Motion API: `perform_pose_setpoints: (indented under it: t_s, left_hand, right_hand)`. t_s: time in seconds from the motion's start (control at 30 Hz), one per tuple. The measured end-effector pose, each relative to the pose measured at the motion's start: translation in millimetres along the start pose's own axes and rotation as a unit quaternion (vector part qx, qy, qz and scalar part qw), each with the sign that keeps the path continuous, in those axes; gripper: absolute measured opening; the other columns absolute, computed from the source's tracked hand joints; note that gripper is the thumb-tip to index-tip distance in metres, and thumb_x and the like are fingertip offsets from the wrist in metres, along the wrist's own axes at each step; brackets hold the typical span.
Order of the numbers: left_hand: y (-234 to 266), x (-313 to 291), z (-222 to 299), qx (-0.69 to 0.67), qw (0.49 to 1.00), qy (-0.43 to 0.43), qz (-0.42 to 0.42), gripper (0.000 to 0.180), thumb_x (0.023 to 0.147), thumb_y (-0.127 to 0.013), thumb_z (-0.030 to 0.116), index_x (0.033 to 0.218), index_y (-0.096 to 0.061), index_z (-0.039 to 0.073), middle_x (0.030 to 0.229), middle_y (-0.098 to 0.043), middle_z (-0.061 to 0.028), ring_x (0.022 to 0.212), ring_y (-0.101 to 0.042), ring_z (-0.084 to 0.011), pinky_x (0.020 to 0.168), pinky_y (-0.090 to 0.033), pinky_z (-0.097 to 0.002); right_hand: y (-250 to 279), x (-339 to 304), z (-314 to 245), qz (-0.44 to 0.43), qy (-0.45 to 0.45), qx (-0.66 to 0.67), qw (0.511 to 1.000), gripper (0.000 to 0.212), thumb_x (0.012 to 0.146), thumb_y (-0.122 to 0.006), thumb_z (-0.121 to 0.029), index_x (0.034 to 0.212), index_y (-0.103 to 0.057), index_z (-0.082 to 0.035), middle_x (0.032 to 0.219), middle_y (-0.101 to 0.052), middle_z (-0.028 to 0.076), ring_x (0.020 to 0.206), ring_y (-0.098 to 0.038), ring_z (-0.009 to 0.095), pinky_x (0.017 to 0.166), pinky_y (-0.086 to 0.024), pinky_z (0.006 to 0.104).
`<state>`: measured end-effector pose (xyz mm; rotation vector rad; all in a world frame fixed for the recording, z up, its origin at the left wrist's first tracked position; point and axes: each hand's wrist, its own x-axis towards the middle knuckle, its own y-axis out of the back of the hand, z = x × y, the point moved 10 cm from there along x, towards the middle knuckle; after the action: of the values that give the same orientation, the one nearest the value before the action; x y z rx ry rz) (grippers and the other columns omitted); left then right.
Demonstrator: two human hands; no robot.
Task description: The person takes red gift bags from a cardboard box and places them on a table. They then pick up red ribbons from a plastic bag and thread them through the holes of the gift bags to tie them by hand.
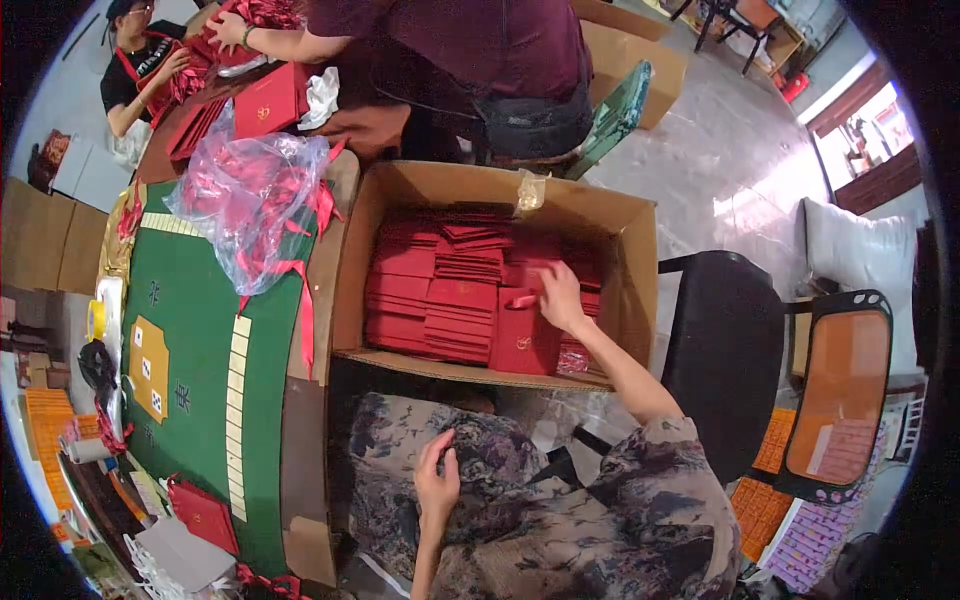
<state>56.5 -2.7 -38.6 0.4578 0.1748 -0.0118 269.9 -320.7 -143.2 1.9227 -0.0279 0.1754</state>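
Observation:
A large open cardboard box stands in front of me, filled with stacks of flat red gift bags. My right hand reaches into its right part. The fingers are bent around the upper edge of a red gift bag with a gold mark on its front; slight blur hides exactly how they grip it. A short red ribbon shows beside the thumb. Over my camouflage-patterned lap hovers my left hand, its fingers loosely curved and apart, with nothing in them.
To the left is a table with a green mat. A clear plastic bag of red ribbons lies on it, and a red gift bag at its near end. Two people work beyond the box. A black chair stands at the right.

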Motion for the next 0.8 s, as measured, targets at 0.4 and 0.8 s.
perform_pose_setpoints:
  t_s: [0.4,0.8]
  left_hand:
    - [-10,5,-1,0.000,1.000,-0.008,-0.011,0.027,0.095,-0.056,0.005,0.120,-0.065,0.003,0.113,-0.066,-0.0127,0.101,-0.065,-0.0221,0.087,-0.051,-0.0318]
    - [-3,6,3,0.020,1.000,-0.004,-0.012,0.027,0.095,-0.056,0.004,0.121,-0.065,0.002,0.112,-0.067,-0.0136,0.102,-0.065,-0.0243,0.088,-0.051,-0.0340]
  right_hand:
    - [-56,-59,84,-0.214,-0.193,0.068,0.955,0.056,0.080,-0.072,-0.025,0.125,-0.050,0.001,0.121,-0.055,0.028,0.101,-0.059,0.049,0.086,-0.051,0.0533]
    - [-53,0,23,-0.108,-0.008,0.018,0.994,0.036,0.076,-0.073,-0.017,0.101,-0.053,-0.003,0.105,-0.060,0.023,0.101,-0.058,0.044,0.081,-0.049,0.0507]
